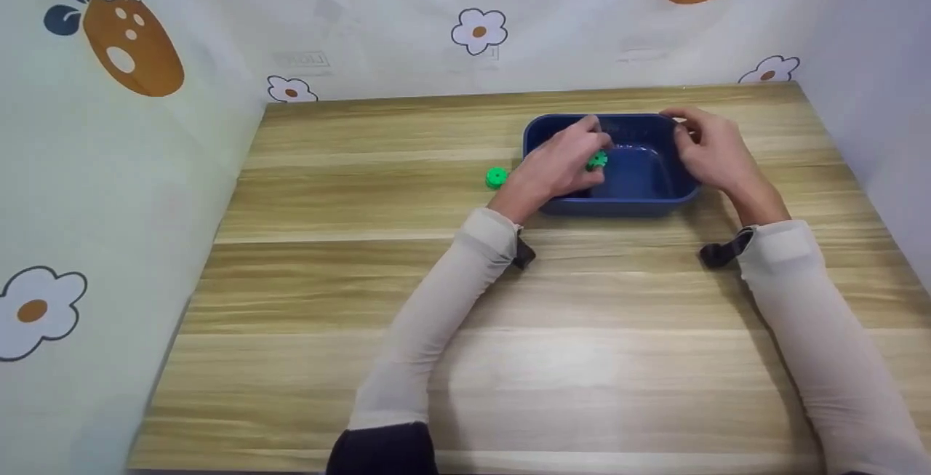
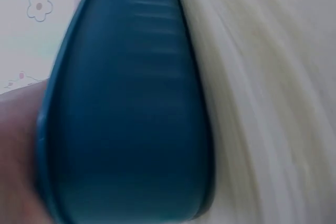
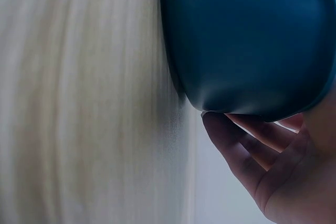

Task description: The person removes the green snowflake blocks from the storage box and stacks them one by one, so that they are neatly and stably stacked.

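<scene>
A dark blue rectangular bin stands on the wooden table. Over its left part reaches my left hand, with a small green notched disc held between thumb and curled fingers. At the bin's right end my right hand grips the rim, thumb at the inner side. In the right wrist view the fingers touch the bin's outer wall. Another green disc lies on the table just left of the bin. The left wrist view shows mostly the bin's side; the held disc is hidden there.
The wood-grain table runs up to a patterned back wall printed with flowers. A pale side wall borders it on the right, close to the right arm. Black wrist straps show at both cuffs.
</scene>
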### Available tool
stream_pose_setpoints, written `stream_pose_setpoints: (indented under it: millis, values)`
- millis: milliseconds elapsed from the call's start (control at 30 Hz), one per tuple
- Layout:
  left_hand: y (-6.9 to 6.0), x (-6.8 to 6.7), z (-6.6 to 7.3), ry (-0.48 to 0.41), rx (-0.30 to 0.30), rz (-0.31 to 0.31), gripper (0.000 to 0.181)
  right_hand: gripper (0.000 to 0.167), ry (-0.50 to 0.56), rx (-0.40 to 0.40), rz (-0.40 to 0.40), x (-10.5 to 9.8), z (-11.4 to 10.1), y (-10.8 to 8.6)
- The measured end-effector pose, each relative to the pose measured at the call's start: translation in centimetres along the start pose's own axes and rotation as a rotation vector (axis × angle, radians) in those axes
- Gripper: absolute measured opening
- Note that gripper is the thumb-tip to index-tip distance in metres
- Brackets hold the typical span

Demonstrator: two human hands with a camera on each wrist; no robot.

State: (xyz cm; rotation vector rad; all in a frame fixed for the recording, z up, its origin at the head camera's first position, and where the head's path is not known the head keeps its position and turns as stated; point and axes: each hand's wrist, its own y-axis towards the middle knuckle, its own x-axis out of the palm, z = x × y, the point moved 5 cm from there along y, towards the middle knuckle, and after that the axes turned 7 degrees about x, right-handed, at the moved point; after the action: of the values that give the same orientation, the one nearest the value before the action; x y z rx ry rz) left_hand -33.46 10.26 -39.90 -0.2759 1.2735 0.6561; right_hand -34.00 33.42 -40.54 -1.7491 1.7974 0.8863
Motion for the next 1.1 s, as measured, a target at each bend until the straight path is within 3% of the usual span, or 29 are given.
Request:
stream_pose_setpoints:
  millis: [433, 700, 867, 1100]
  values:
    - [-3.7, -2.1, -0.1, -0.042, 0.042, 0.121, 0.034, 0.042, -0.011, 0.007, -0.014, 0.1, 0.0, 0.0]
    - [-5.2, -3.2, -1.1, -0.063, -0.012, 0.131, 0.03, 0.042, -0.018, 0.015, -0.016, 0.1, 0.1, 0.0]
    - [-5.7, -3.7, -1.6, -0.049, -0.012, 0.148, 0.025, 0.042, -0.002, 0.026, -0.034, 0.1, 0.2, -0.1]
    - [-6.8, -4.4, -2.8, -0.194, -0.021, 0.191, 0.023, 0.041, -0.014, 0.024, -0.022, 0.0, 0.1, -0.1]
